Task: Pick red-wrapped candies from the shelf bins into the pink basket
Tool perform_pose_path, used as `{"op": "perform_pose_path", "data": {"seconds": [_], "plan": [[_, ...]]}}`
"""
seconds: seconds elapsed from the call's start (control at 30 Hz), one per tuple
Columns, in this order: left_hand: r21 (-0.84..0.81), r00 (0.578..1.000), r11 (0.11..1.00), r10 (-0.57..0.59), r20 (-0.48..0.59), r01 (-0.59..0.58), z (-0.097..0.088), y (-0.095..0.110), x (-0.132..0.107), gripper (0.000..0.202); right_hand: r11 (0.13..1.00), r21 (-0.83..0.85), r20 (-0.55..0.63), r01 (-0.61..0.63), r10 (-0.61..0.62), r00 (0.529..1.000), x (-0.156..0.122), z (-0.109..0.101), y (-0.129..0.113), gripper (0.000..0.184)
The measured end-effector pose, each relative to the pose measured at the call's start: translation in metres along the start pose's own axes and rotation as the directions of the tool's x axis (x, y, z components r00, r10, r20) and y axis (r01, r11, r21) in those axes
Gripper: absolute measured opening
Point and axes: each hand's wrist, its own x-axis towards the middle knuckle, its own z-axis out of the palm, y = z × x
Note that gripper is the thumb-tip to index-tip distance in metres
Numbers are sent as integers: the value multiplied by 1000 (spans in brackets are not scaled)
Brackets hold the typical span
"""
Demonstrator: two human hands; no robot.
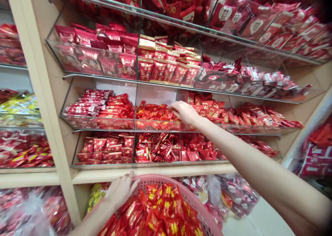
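Observation:
A pink perforated plastic basket [206,208] stands low in front of me, heaped with red candy packets [166,208] bearing yellow lettering. At its far left rim is my left hand [119,191], thumb on the inner side and fingers outside, gripping the edge. My right hand [184,112] reaches into a shelf compartment of small red packets [155,113] that look alike. Its fingers are bent down and close together over the packets, near the compartment's right side. Whatever lies between those fingertips is hidden.
Tiered shelves with clear front panels [166,125] hold red packets in divided compartments. A wooden upright [41,73] stands at left. Beneath the bottom ledge [103,177] lie bagged packets [238,194]. More red bags [316,156] are at far right.

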Motion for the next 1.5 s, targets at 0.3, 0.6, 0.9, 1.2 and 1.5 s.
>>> {"op": "perform_pose_path", "data": {"seconds": [0.3,0.6,0.9,1.2,1.5], "plan": [[-34,1000,999,12,-5,-12,0,-2,1,43,970,-233,140,-62,97,985,29,24,5,27],[-33,1000,999,23,-13,-23,1,-3,1,43,961,-272,119,-47,82,990,27,30,9,29],[-24,999,999,27,-40,-28,7,-5,2,45,969,-229,55,-92,107,993,18,-5,9,24],[-97,1000,995,8,-27,-11,-1,-3,0,40,663,745,-128,-67,241,962,-75,-7,-55,15],[31,985,997,76,-155,-72,-14,6,-2,24,-57,927,374,-370,96,922,-141,77,-137,24]]}}
